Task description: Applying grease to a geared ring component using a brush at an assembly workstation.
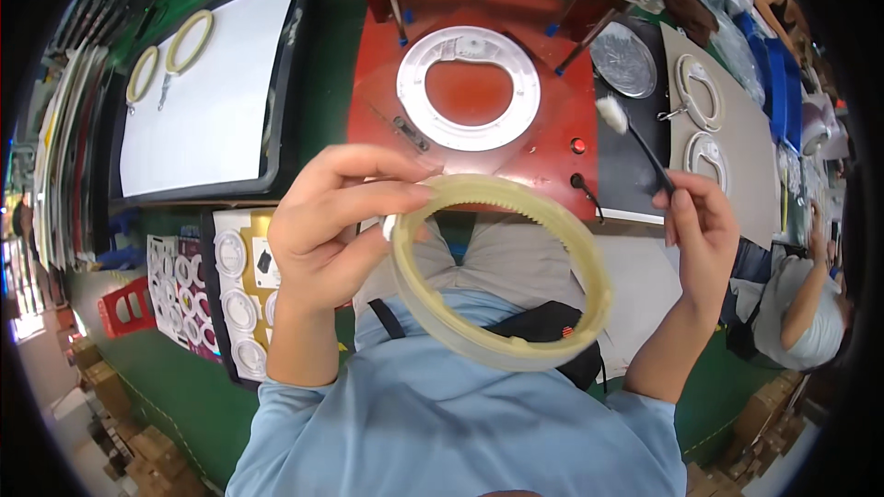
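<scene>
Near the red machine [557,143], the left hand [322,221] is pinching a yellow plastic ring [516,352], the right hand [702,225] a white-tipped black brush [648,151].

The left hand [324,225] grips a pale yellow ring [516,347]; the right hand [703,225] holds a black-handled brush [647,153].

Is painted green on the floor [189,364] below the left grip [318,230]; includes, farther left, a red stool [127,307] and cardboard boxes [155,446].

Light blue shirt [442,414], short sleeves [284,410] — forearms [304,350] bare. Beige-grey trousers [483,262], black strap [387,318] at left waist, black pouch [536,324] at right waist — small round red mark [567,332] on it.
</scene>
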Demonstrator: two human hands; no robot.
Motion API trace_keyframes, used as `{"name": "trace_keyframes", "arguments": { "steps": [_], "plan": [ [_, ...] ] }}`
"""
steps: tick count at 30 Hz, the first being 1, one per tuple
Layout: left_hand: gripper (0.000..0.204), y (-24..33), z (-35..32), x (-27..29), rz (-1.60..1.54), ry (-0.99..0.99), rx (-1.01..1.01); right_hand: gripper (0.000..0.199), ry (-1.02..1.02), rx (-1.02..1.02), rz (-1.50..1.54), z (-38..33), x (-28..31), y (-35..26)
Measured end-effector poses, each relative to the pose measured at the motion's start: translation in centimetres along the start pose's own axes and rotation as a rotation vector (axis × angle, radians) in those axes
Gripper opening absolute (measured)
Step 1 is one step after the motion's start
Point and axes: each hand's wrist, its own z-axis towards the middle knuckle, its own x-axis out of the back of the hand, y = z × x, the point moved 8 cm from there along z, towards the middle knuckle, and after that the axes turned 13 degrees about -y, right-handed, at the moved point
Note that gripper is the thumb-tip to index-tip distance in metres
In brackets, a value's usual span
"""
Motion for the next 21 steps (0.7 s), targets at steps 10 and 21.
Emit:
{"name": "trace_keyframes", "arguments": {
  "steps": [10, 21],
  "plan": [
    [0.040, 0.5, -0.8, -0.2, -0.027, 0.022, -0.076, 0.021, -0.208, 0.258, -0.206, -0.3, -5.4, -7.1],
    [0.040, 0.3, -2.3, 0.2, -0.137, 0.093, -0.062, 0.028, -0.374, 0.545, -0.479, 1.1, -9.9, -10.5]
  ]
}}
